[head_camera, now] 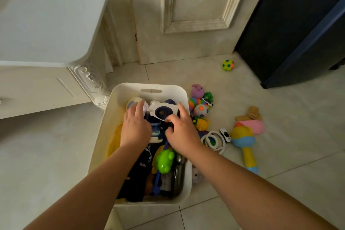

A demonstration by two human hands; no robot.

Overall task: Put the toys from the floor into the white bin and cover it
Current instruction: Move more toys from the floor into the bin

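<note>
The white bin stands on the tiled floor, filled with several toys, among them a green frog toy. Both my hands are inside it. My left hand lies flat on the toys at the far left, fingers apart. My right hand pinches the right edge of a white and dark toy at the far end, between thumb and index finger. On the floor right of the bin lie a purple toy, a rainbow toy, a yellow toy, a white ring and a yellow and blue rattle. No lid shows.
A green and yellow ball sits farther off near a dark cabinet. A pink toy and a small toy car lie at the right. A white cabinet stands left of the bin, a door behind it.
</note>
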